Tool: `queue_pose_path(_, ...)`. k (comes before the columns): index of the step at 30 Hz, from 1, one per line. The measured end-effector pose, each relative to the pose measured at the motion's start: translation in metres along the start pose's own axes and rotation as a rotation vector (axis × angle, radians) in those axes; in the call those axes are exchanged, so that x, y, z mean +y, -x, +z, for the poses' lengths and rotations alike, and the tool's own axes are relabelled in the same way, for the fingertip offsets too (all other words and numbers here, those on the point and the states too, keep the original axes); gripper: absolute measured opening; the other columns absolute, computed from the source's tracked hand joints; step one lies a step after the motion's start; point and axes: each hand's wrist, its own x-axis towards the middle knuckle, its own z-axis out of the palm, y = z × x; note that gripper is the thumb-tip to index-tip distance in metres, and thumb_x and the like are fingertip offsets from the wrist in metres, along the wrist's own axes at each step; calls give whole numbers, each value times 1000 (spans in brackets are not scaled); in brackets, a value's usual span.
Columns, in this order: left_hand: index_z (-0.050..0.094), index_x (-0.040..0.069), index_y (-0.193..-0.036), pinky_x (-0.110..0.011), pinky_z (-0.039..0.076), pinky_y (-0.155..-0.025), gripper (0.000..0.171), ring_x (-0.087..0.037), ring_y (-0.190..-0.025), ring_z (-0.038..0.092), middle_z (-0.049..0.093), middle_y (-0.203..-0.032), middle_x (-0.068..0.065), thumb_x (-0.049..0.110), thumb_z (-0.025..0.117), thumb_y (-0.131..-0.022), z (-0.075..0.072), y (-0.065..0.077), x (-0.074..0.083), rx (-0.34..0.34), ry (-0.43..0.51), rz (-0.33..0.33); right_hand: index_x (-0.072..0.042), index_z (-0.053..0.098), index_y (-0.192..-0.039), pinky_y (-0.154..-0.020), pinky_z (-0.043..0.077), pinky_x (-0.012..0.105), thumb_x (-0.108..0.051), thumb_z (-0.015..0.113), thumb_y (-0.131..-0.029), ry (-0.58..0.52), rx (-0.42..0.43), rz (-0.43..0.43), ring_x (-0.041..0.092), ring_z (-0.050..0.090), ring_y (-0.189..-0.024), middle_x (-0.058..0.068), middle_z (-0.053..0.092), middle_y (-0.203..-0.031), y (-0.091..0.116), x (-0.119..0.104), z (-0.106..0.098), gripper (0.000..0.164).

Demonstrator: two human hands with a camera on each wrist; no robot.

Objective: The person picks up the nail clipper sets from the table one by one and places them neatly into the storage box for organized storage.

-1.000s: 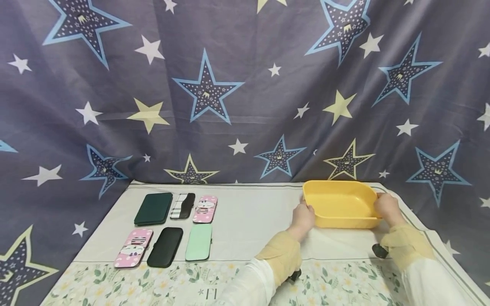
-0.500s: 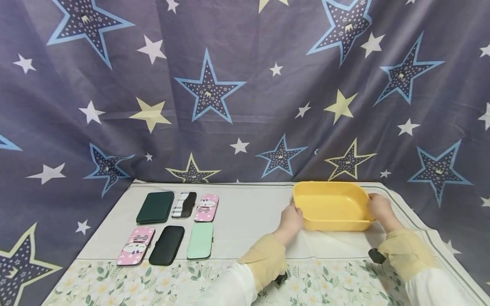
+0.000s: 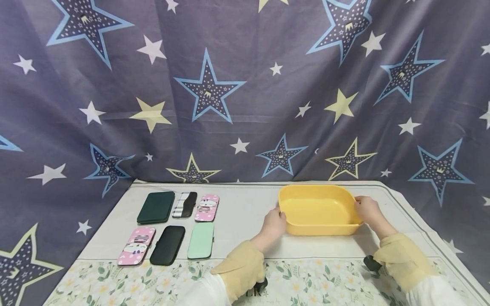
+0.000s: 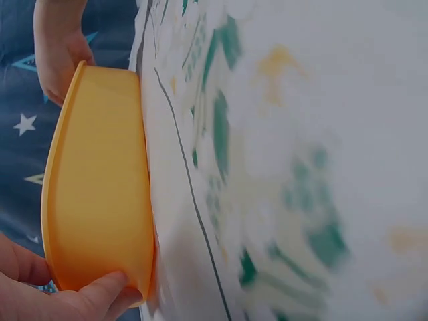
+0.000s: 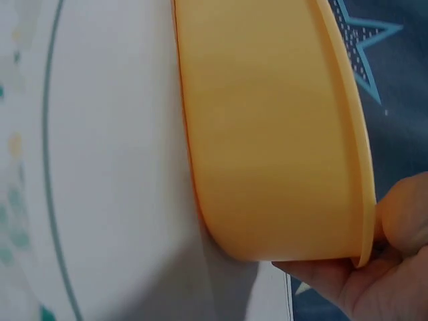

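A yellow plastic basin (image 3: 319, 211) with rounded corners stands at the back right of the table, and nothing shows inside it. At its left end my left hand (image 3: 273, 225) grips the wall; in the left wrist view the thumb and fingers (image 4: 100, 294) lie against the outer side. My right hand (image 3: 369, 212) pinches the rim at the right end. In the right wrist view the thumb and fingers of that right hand (image 5: 391, 267) close around the rim corner. The basin's underside is hidden.
Left on the table (image 3: 245, 212) lie several flat cases: dark green (image 3: 155, 207), black-and-plaid (image 3: 185, 205), small pink (image 3: 207, 208), larger pink (image 3: 136, 246), black (image 3: 167, 245) and mint (image 3: 200, 241). A star-patterned curtain (image 3: 245, 85) hangs directly behind the table.
Both hands have moved the basin leftward and slightly toward the front edge, keeping hold of its two ends. The flat cases stay where they were.
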Motion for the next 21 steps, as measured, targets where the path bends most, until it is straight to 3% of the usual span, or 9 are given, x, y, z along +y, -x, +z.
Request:
queue_pose_path(6, 46, -2, -124, -36, 47, -85, 36, -22, -100, 57, 57, -115, -14, 13, 35, -94, -22, 9, -11, -1, 19, -26, 17, 53, -108, -59, 48, 32, -4, 35, -86, 0, -30, -40, 24, 56, -69, 30, 59, -98, 4, -16, 11, 35)
queue_pose_path(11, 45, -1, -127, -43, 38, -95, 37, -29, -119, 45, 52, -124, -15, 14, 35, -94, -36, 18, -18, 8, 67, -59, 15, 55, -107, -60, 48, 33, -4, 36, -86, 25, -31, -61, 22, 56, -67, 28, 60, -96, 8, -30, 19, 34)
queue_pose_path(16, 44, -1, -127, -43, 39, -94, 38, -27, -115, 49, 53, -122, -15, 14, 35, -94, -47, 23, -23, -3, 87, -72, 15, 55, -107, -63, 48, 35, -4, 37, -86, 25, -12, -84, 24, 57, -69, 28, 60, -98, 10, -39, 26, 34)
queue_pose_path(21, 42, -2, -129, -41, 43, -90, 39, -23, -100, 54, 57, -113, -13, 14, 34, -94, -59, 26, -27, -17, 86, -90, 15, 55, -108, -62, 49, 33, -4, 38, -87, 14, -24, -93, 22, 58, -69, 28, 61, -97, 13, -46, 32, 33)
